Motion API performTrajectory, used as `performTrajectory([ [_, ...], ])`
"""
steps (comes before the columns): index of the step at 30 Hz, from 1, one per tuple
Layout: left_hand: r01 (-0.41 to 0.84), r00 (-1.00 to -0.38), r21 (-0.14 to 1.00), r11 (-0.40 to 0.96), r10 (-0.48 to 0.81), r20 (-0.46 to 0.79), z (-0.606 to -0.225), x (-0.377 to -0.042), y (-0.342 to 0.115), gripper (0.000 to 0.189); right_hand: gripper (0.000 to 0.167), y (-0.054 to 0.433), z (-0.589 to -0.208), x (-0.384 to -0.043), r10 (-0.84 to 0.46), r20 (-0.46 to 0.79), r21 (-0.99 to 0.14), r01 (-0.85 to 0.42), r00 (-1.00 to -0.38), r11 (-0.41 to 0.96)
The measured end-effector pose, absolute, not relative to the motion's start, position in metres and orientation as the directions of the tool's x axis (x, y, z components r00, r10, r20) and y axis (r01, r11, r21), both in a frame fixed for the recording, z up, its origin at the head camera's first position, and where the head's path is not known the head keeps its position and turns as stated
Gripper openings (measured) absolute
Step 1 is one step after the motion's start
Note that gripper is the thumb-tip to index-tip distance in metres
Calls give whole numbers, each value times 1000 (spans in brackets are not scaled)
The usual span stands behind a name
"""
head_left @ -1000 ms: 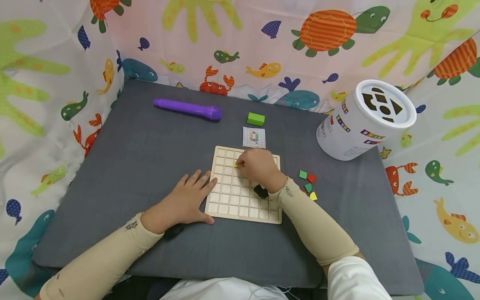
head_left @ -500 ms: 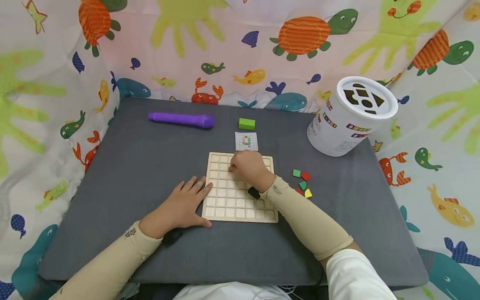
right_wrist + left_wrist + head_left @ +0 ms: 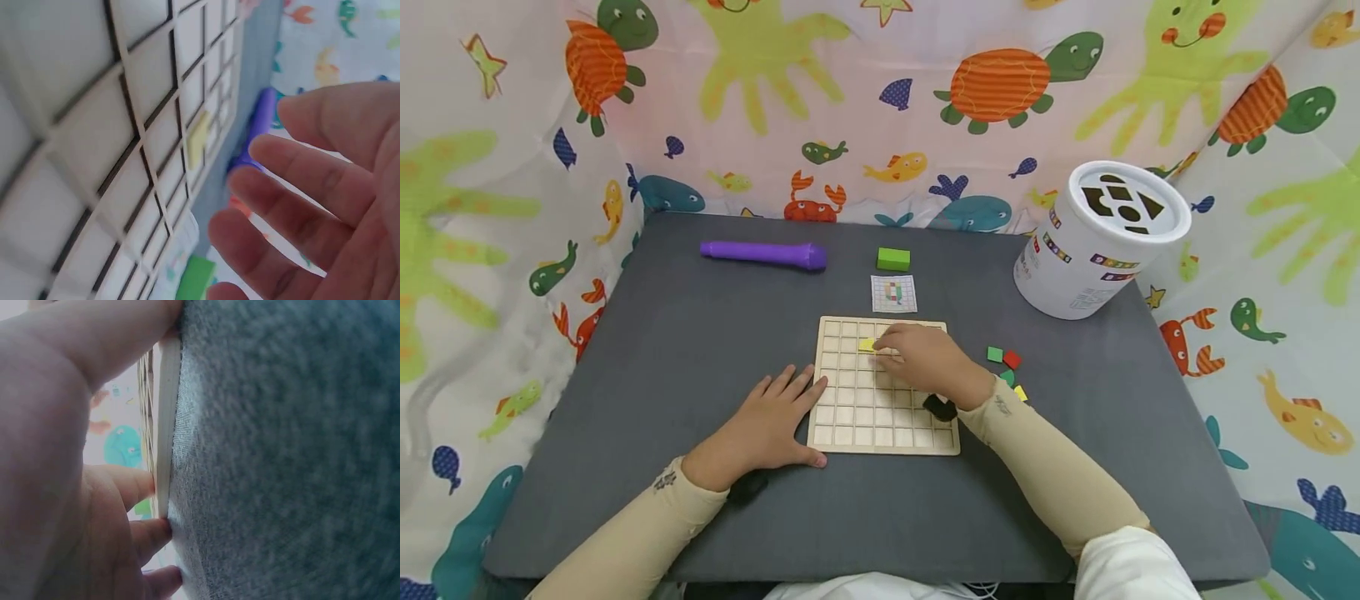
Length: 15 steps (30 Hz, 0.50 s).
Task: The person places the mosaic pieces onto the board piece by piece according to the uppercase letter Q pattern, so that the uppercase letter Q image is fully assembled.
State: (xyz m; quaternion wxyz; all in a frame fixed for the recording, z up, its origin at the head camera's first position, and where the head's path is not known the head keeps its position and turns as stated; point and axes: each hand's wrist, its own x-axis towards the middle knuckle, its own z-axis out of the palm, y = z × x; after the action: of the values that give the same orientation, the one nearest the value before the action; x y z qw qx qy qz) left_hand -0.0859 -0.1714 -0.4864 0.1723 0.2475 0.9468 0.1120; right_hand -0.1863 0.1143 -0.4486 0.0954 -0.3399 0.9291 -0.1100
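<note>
A light wooden grid board lies on the grey table. One yellow tile sits in a cell of its upper row, and the right wrist view shows the same tile. Just right of that tile is my right hand, above the board; its fingers are loosely bent and hold nothing. My left hand lies with fingers spread at the board's left edge. In the left wrist view its fingertips touch the board's side. A small printed grid card with a coloured pattern lies behind the board.
Right of the board lie a green square, a red piece, a green piece and a yellow piece. A green block, a purple stick with a thicker end and a white slotted-lid tub stand farther back.
My right hand has let go of the yellow tile and drawn back to the right, leaving it on the board. My left hand stays at the board's edge. The head view has shifted slightly.
</note>
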Motion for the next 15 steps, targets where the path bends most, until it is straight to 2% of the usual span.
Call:
performTrajectory([
  [6,470,-811,269,841,532,-246,-489,-92,-172,125,30,172,-431,-150,-588,-101,-346,-526,-803,777],
  [15,448,-813,302,842,524,-255,-492,-92,-179,123,25,233,-431,-119,-433,-134,-312,-377,-891,872],
])
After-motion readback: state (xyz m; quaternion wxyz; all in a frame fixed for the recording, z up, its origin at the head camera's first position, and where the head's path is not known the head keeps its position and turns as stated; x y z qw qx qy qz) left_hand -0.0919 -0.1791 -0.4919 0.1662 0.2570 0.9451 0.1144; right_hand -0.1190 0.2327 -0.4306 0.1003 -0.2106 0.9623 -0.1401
